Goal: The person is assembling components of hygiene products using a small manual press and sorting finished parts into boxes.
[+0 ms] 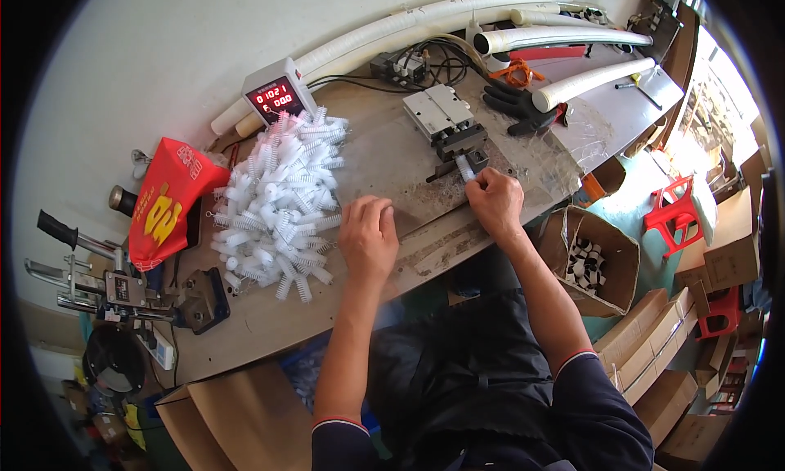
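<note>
Brush [465, 168], pinched by right hand [495, 199], seemed mid-loading at eleven-o'clock press [441, 113]; alignment likely came next; left hand [368, 235] curled, hold unclear.

Dk navy slvs [601, 414] — red/wht trim [340, 423]

Your worn grey-brown bench [372, 164] carries a heap of white cylindrical bristle brushes [282, 197] — and a silver-and-black metal fixture [437, 113].

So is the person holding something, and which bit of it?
The right hand holds a white bristly brush by its near end, which the fingers hide. Whether the left hand holds anything can't be told.
</note>
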### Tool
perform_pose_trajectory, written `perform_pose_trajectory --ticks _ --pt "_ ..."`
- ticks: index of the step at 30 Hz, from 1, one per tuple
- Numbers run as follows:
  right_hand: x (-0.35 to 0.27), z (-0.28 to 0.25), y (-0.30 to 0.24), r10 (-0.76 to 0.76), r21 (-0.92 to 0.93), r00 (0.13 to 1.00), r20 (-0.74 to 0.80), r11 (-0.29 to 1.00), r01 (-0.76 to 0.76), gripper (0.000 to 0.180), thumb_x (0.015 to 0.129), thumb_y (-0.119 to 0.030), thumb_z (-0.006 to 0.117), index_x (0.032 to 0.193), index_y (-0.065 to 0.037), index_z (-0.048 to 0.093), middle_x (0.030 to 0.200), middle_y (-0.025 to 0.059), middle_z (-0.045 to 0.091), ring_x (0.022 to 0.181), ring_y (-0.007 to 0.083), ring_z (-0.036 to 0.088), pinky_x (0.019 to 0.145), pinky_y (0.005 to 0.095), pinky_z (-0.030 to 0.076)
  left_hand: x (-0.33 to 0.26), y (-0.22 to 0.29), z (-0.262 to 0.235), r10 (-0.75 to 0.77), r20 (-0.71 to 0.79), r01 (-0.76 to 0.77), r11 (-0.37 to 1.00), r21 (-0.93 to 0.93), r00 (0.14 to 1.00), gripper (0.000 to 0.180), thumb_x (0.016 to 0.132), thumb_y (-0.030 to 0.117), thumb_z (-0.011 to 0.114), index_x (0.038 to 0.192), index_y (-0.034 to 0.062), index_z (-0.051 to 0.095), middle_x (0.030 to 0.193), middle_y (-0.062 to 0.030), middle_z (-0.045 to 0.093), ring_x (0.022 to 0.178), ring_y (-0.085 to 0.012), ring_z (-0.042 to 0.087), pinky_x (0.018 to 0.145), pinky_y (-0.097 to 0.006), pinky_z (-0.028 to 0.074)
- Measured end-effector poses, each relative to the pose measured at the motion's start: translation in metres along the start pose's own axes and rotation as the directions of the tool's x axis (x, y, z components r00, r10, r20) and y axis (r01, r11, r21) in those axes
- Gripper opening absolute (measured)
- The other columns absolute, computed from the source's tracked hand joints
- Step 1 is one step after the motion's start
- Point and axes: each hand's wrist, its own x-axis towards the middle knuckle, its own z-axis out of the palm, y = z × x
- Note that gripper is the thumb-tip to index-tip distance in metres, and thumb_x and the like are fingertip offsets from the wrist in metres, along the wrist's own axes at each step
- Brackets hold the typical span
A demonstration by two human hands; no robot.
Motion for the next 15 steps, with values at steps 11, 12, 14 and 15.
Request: perform_pose_trajectory --ticks 11,12,14,15 --pt "0.002 0.0026 0.0002 0.061 0.06 0.998 -0.018 0.996 -0.06 0.019 0.077 -0.023 0.066 0.079 -0.005 0.072 0.074 0.02 0.069 0.075 0.0411 0.069 0.073 0.0481 0.054 0.0014 0.0003 -0.0018 0.001 0.025 -0.001 1.0 -0.006 1.0 0.014 0.087 0.005 0.073 0.101 0.0067 0.07 0.103 -0.0088 0.069 0.099 -0.0323 0.065 0.087 -0.042 0.053" --pt "0.0017 0.0026 0.0 0.062 0.081 0.998 -0.02 0.995 -0.061 0.019 0.076 -0.023 0.066 0.079 -0.005 0.072 0.074 0.02 0.069 0.075 0.0411 0.069 0.073 0.0482 0.054 0.0013 0.0005 -0.002 0.0 0.011 0.0 1.0 -0.003 1.0 0.015 0.087 0.005 0.073 0.102 0.0063 0.07 0.105 -0.0094 0.069 0.1 -0.0325 0.065 0.088 -0.042 0.052" --pt "0.0013 0.0019 -0.0005 0.073 0.105 0.997 -0.03 0.992 -0.069 0.019 0.076 -0.023 0.066 0.079 -0.005 0.072 0.074 0.0199 0.069 0.075 0.041 0.069 0.073 0.0482 0.054 0.0018 0.0022 -0.0033 0.01 0.003 -0.01 1.0 -0.002 1.0 0.016 0.088 0.005 0.073 0.103 0.006 0.07 0.107 -0.01 0.069 0.102 -0.0327 0.064 0.089 -0.043 0.052" --pt "0.0016 0.0015 -0.0003 0.066 0.116 0.998 -0.025 0.991 -0.063 0.02 0.078 -0.024 0.066 0.079 -0.006 0.072 0.074 0.0195 0.069 0.076 0.0409 0.069 0.073 0.0483 0.054 0.0021 0.0035 -0.0037 -0.007 -0.004 0.007 1.0 0.009 1.0 0.017 0.088 0.006 0.073 0.104 0.0057 0.069 0.109 -0.0105 0.068 0.104 -0.0329 0.064 0.09 -0.043 0.052"
